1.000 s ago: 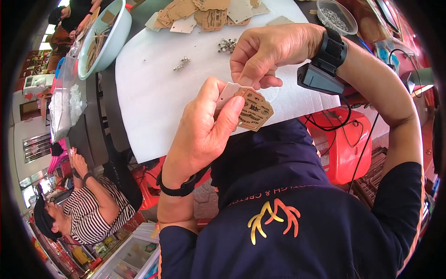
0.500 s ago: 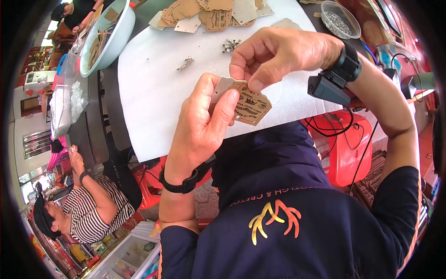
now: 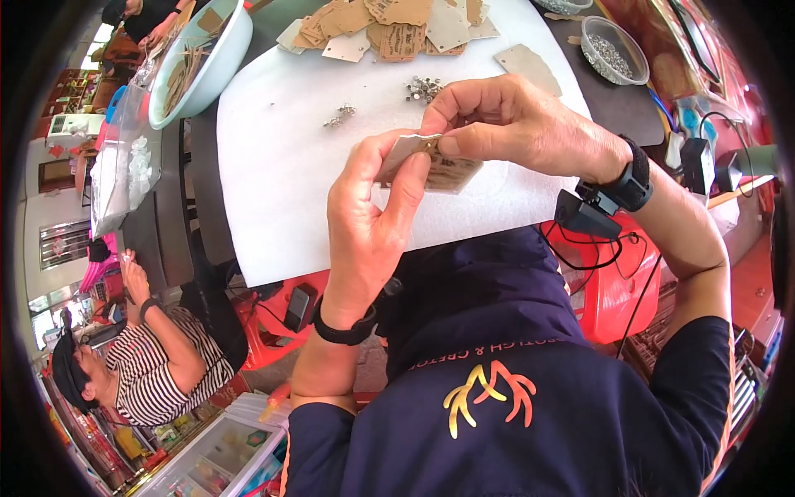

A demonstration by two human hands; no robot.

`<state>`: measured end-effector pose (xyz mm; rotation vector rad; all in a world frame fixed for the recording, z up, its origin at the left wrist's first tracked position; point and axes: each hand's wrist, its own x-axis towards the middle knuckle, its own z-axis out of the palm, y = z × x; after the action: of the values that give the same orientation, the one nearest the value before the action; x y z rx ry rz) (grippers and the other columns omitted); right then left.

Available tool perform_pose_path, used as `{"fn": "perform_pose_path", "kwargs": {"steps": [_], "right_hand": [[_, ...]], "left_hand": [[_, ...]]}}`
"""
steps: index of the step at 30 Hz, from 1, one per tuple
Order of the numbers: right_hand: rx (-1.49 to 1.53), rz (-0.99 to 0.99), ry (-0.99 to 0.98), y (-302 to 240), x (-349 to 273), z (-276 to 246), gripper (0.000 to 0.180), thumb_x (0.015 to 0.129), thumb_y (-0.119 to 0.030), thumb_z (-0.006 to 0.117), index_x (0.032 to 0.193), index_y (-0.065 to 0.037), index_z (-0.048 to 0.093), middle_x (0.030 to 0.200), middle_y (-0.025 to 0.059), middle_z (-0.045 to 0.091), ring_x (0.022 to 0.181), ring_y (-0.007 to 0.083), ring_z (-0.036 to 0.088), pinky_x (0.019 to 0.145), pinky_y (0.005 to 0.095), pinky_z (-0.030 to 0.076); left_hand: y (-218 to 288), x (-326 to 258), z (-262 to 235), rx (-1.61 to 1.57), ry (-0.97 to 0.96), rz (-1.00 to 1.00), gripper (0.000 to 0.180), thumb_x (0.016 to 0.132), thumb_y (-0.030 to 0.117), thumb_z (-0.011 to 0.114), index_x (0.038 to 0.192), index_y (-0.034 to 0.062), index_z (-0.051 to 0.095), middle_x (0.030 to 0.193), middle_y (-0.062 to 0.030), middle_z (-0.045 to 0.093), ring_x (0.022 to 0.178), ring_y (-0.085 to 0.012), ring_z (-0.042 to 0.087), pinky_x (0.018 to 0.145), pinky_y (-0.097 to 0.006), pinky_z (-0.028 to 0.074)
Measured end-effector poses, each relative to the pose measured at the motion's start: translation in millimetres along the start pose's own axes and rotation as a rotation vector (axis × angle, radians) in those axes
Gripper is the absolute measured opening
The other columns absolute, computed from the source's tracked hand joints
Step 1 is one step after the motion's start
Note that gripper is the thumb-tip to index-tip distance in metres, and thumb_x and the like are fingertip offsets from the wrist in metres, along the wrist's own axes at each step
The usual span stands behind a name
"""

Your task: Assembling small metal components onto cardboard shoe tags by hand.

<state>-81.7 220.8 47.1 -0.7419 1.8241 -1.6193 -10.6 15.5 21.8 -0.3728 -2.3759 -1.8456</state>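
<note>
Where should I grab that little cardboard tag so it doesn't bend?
Probably by its flat faces near one end, pinching from the edge like the left hand does. The cardboard tag is thin and flat, and that leaves its top free where the right hand pinches.

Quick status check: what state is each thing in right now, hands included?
Left hand: raised, fingers pinching the tag.
Right hand: fingertips pressed on the tag's top edge.
Tag: held off the sheet between both hands.
Tag pile: loose, spread at the far edge.
Eyelets: small heap on the white sheet.
Clear cup: upright, open, holding small metal bits.
Bowl: open, holding brown strips.
</note>
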Motion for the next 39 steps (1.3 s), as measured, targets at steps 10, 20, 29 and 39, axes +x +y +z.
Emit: {"fn": "perform_pose_path", "kwargs": {"steps": [10,20,29,39], "right_hand": [[-0.040,0.044,0.056,2,8,13,0.015,0.093,-0.008,0.062,0.105,0.000,0.063,0.091,0.0007,0.066,0.085,0.0054,0.059,0.076,0.0224,0.049],[-0.185,0.124,0.037,8,-1,18,0.019,0.096,-0.016,0.063,0.103,0.002,0.063,0.083,0.0000,0.062,0.074,0.0046,0.053,0.064,0.0240,0.046],[-0.257,0.092,-0.009,12,-7,31,0.023,0.098,-0.020,0.059,0.100,0.003,0.064,0.074,0.0057,0.063,0.067,0.0085,0.053,0.060,0.0288,0.045],[-0.544,-0.076,0.229,-2,32,-6,0.017,0.089,-0.017,0.066,0.090,0.000,0.067,0.068,0.0101,0.063,0.061,0.0176,0.060,0.059,0.0335,0.048]], "left_hand": [[4,-11,3,-0.493,0.125,-0.244,0.025,0.092,0.011,0.068,0.111,-0.0026,0.060,0.100,-0.0063,0.065,0.084,-0.0079,0.059,0.073,-0.022,0.048],[-12,-16,-1,-0.685,0.172,-0.407,0.024,0.092,0.012,0.069,0.111,0.0017,0.059,0.098,-0.0030,0.065,0.087,-0.0062,0.059,0.076,-0.023,0.048],[-18,-35,-8,-0.843,0.122,-0.517,0.020,0.094,0.011,0.065,0.110,0.0022,0.059,0.103,-0.0048,0.065,0.095,-0.0083,0.059,0.087,-0.026,0.047],[-24,-40,-27,-0.592,0.154,-0.399,0.018,0.094,0.010,0.065,0.108,0.0018,0.058,0.101,-0.0049,0.065,0.093,-0.0097,0.060,0.086,-0.027,0.048]]}}
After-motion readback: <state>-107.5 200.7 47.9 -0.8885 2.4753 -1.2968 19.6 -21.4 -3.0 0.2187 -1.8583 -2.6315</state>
